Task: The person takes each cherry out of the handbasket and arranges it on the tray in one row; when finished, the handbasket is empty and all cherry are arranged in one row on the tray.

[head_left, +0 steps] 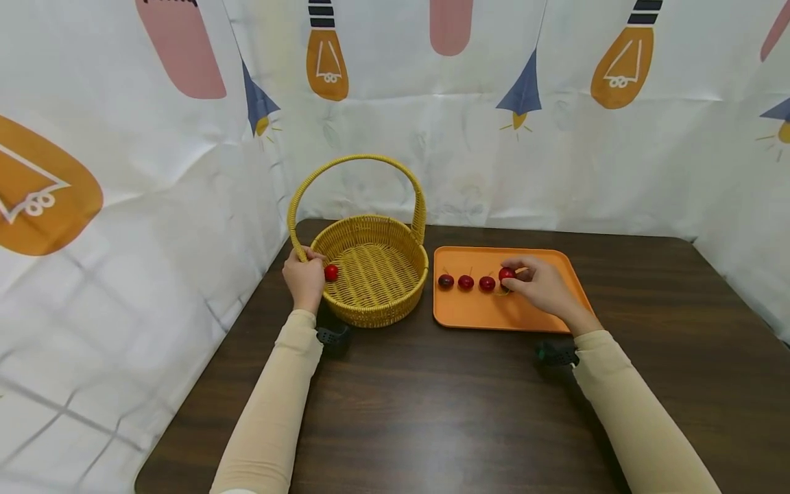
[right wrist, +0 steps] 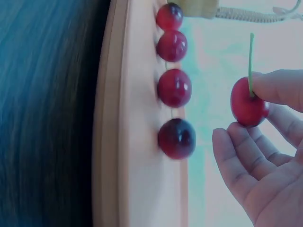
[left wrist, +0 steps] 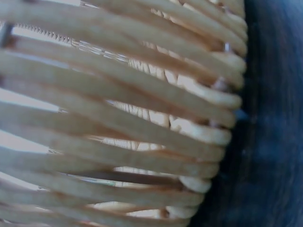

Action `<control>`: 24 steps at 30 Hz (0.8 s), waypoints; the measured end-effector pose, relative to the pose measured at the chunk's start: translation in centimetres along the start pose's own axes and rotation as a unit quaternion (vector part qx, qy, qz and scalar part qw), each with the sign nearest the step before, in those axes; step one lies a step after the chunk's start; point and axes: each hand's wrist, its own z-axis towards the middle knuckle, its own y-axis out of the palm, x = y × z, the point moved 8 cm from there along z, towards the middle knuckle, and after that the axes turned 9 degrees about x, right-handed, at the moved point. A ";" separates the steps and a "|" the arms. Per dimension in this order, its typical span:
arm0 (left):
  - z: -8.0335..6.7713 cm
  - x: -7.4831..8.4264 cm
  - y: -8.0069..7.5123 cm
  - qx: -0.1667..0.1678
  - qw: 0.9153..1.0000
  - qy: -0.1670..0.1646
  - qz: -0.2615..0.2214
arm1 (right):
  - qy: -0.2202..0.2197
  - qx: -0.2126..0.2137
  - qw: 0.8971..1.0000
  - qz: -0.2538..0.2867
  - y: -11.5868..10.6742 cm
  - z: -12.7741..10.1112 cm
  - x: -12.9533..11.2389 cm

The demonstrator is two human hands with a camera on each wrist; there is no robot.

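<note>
My left hand (head_left: 304, 280) grips the yellow wicker basket (head_left: 376, 319) at the left foot of its tall handle (head_left: 353, 158). One red cherry (head_left: 331, 272) lies inside, near the rim beside that hand. Close up, woven strands (left wrist: 118, 113) of the basket fill the left wrist view; the hand itself is not seen there. Over the orange tray (head_left: 475, 317), my right hand (head_left: 543, 285) pinches a red cherry (right wrist: 248, 109) between thumb and fingers, its green stem pointing up in the right wrist view. Several other dark red cherries (right wrist: 174, 88) sit in a row on the tray.
The basket and tray stand side by side on a dark wooden table (head_left: 426, 412), a narrow gap between them. Behind and to the left hangs a white printed cloth (head_left: 395, 123), close to the table's edges.
</note>
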 end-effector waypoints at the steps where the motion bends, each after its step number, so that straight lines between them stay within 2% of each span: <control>1: 0.0 0.1 0.0 -0.001 1.000 0.000 0.000 | -0.001 0.001 1.000 0.001 -0.1 0.0 0.2; 9: -0.2 -0.1 -0.3 -0.005 1.000 -0.013 -0.006 | 0.017 0.032 0.999 0.023 -1.4 -0.2 2.2; 12: -0.2 -0.3 -0.4 -0.003 1.000 -0.015 -0.006 | 0.037 0.034 0.998 0.024 -1.9 -0.3 2.9; 17: -0.2 -0.4 -0.5 -0.001 1.000 -0.017 -0.008 | 0.060 0.034 0.998 0.014 -2.9 -0.5 3.9; 24: -0.1 -0.3 -0.2 -0.004 1.000 -0.013 -0.009 | 0.064 0.019 0.998 -0.008 -3.5 -0.8 5.3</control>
